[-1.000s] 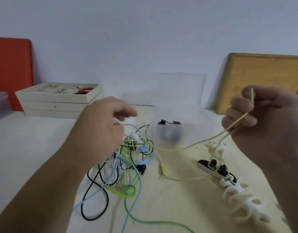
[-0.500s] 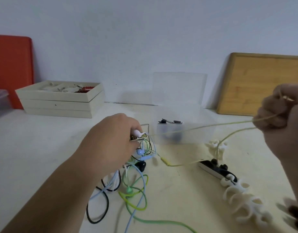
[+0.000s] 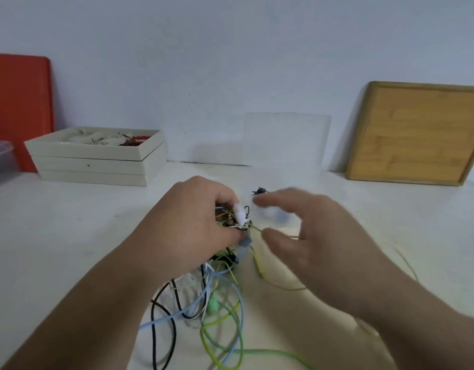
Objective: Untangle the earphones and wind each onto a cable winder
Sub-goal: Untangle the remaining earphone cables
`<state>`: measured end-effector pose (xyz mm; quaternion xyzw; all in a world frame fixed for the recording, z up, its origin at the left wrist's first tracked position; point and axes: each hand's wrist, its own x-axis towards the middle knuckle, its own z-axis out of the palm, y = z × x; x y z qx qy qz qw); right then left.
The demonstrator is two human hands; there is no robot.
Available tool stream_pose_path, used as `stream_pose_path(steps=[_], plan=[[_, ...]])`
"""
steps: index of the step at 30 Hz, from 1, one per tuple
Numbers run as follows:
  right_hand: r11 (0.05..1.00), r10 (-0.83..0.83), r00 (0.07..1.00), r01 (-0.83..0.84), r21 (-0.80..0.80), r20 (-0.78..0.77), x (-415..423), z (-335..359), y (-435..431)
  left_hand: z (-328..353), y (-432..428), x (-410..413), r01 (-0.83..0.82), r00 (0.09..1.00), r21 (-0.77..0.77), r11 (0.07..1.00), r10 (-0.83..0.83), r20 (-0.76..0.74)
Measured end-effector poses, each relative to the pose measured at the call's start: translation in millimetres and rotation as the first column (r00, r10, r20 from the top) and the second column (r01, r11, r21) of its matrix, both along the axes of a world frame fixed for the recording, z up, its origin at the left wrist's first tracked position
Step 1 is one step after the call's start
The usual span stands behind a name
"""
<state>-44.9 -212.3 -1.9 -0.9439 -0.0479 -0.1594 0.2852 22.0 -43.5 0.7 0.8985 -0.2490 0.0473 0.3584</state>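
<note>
From the head camera: the left hand (image 3: 201, 231) is curled tight around the knot of tangled earphones (image 3: 231, 233), holding it just above the table (image 3: 70, 236), a white earbud (image 3: 239, 213) poking out above the thumb. The right hand (image 3: 308, 236) sits just beside it, fingers spread and loose, gripping nothing; it's blurred, so whether a fingertip touches the thin yellow-green cord (image 3: 259, 265) running under it is hard to call. Loose cords spill from the knot toward the camera: a black cord (image 3: 161, 311) loops on the left, a light blue cord (image 3: 177, 313) crosses it, and a green cord (image 3: 230, 351) curls along the bottom edge. At the back, stacked cream trays (image 3: 96, 161) sit left against the wall with an orange board (image 3: 19, 108) behind them. A wooden board (image 3: 414, 134) leans on the right, and a clear plastic box (image 3: 286, 140) stands in the middle, behind the hands.
</note>
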Motion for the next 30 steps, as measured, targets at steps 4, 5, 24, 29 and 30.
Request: stream_pose_path(steps=[4, 5, 24, 29, 30], plan=[[0.991, -0.003, 0.999, 0.009, 0.134, -0.039, 8, -8, -2, 7, 5, 0, 0.124, 0.983, -0.129, 0.984, -0.139, -0.121], [0.987, 0.008, 0.999, -0.001, 0.16, -0.044, 8, -7, -5, 8, 6, 0, 0.149, 0.975, -0.153, 0.977, -0.171, -0.142], [0.869, -0.364, 0.838, 0.149, -0.472, -0.406, -1, 15, -55, -2, 24, 16, -0.338, 0.941, -0.039, 0.94, 0.337, -0.022], [0.796, -0.377, 0.925, 0.297, -0.528, -0.047, 0, 12, -29, -4, 24, 17, -0.383, 0.924, 0.077, 0.92, 0.381, 0.039], [0.865, -0.327, 0.944, 0.282, -0.415, -0.042, 1, 10, -21, -3, 24, 17, -0.371, 0.928, 0.084, 0.925, 0.368, 0.052]])
